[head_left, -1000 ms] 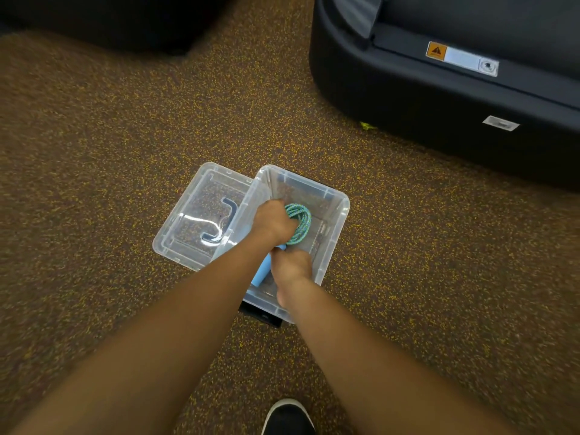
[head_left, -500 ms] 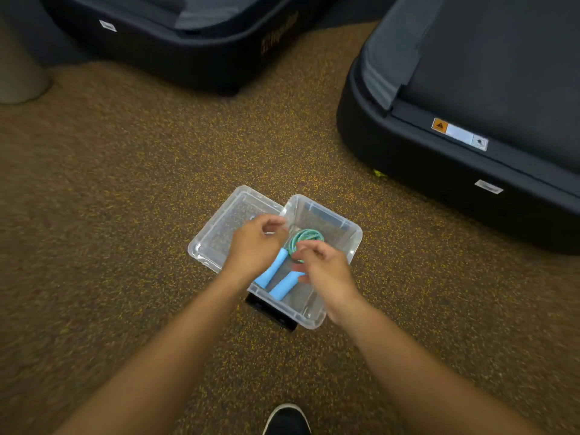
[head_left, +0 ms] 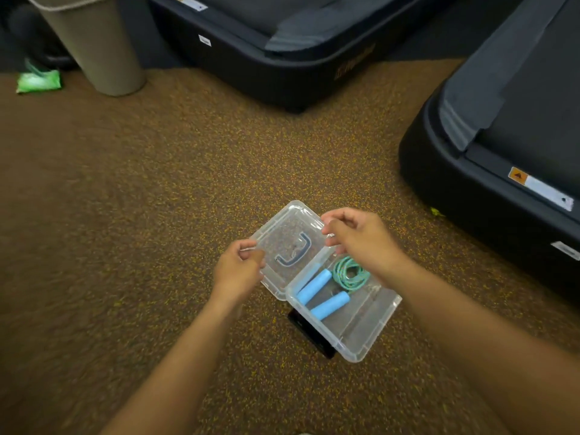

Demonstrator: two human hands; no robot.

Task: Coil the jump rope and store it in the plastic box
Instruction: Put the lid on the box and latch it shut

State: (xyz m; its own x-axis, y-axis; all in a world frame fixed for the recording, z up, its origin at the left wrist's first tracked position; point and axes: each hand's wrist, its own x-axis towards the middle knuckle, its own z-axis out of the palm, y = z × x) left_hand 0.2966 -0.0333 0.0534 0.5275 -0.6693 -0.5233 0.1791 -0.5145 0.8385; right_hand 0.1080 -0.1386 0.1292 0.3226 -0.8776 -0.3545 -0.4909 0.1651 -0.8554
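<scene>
— Rope (head_left: 349, 274) sits coiled inside the box (head_left: 370, 337), its two blue handles (head_left: 323, 293) lying just beside the coil. What's left?

— Likely the lid (head_left: 290, 246). Left hand (head_left: 240, 271) pinches the lid's edge farthest from the box; right hand (head_left: 361, 237) pinches the edge over the box.

— Advice?

— Square the lid over the box's rim and press each corner evenly, keeping rope clear of the rim.

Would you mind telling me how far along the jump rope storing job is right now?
Done: the coiled jump rope lies inside the plastic box. In hand: the left hand and right hand each grip an edge of the clear lid, held beside the open box. Left: setting the lid on, if wanted.
</scene>
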